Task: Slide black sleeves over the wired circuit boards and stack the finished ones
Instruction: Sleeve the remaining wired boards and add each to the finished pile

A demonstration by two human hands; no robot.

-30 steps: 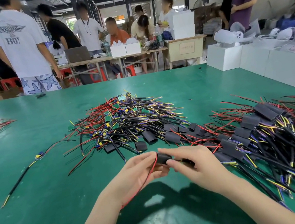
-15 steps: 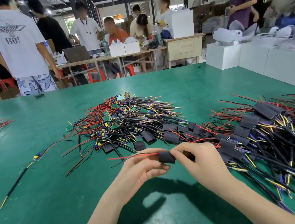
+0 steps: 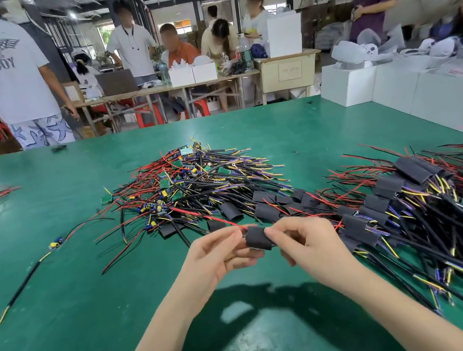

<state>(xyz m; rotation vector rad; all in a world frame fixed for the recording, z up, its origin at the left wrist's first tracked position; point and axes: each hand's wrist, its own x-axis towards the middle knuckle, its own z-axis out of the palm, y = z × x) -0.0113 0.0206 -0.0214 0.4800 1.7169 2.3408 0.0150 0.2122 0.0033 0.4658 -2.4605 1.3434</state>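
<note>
1. The left hand (image 3: 219, 254) and the right hand (image 3: 307, 242) meet above the near centre of the green table (image 3: 65, 328).
2. Both hands hold one black sleeve (image 3: 256, 237) between them. The left thumb and fingers pinch its left end; the right thumb and forefinger pinch its right end.
3. A red wire (image 3: 200, 213) runs out of the sleeve's left end, up and to the left. The board inside the sleeve cannot be seen.
4. The pile of unsleeved boards (image 3: 190, 179), green boards with red, black and yellow wires, lies just beyond the hands at centre.
5. Loose empty sleeves (image 3: 266, 204) lie along the near edge of that pile.
6. The stack of finished units (image 3: 421, 203) spreads across the right side of the table.
7. A single wired board (image 3: 56, 243) lies apart on the left.
8. White boxes (image 3: 362, 84) stand at the far right edge.
</note>
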